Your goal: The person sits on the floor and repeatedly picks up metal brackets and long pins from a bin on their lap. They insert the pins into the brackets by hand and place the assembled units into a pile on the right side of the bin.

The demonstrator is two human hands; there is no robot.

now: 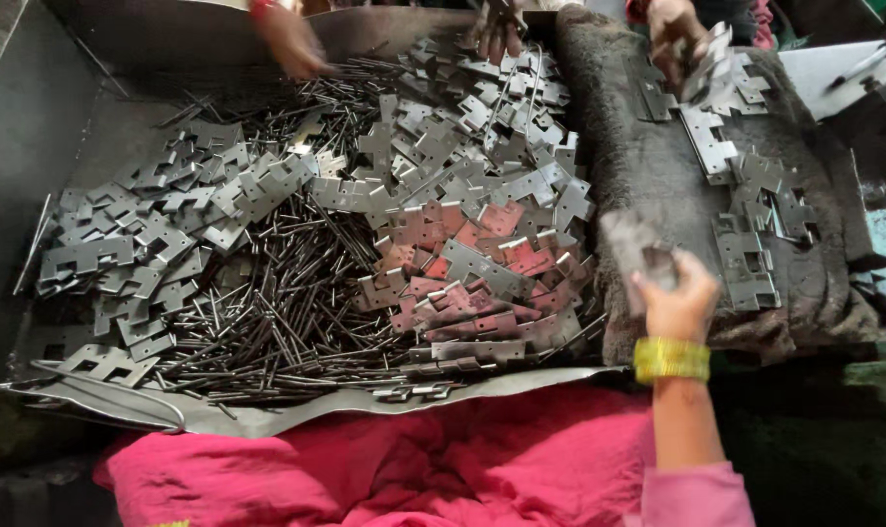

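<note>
From the head view we see only our right hand (675, 298), raised at the right of the scene with a yellow bangle (671, 359) on the wrist; its fingers are curled closed around a grey hinge leaf (641, 252), which is motion-blurred, so we cannot tell its exact outline. It hovers over the near left edge of the dark fuzzy cloth (648, 146); our left hand is not in view.

In our judgement the leaf could slip from so small a pinch and fall into the tray's heap, lost among its like; the stamped edges look sharp enough to nick a fingertip; the loose pins (296, 312) could roll off the tray's low near lip (296, 418) onto the pink fabric (394, 468) below. Other people's hands (291, 44) work at the far side, one over the finished pieces, and we might collide with them if reaching far.

The tray (33, 127) is dull sheet metal, bent up at the left wall; the heap of hinge leaves (462, 195) is flat stamped plate with notched, knuckled edges, grey and matte, some catching a reddish reflection; the pins are thin, dark, straight rods lying criss-cross; on the cloth, assembled hinges (745, 263) lie scattered to the right, well apart from the tray.
</note>
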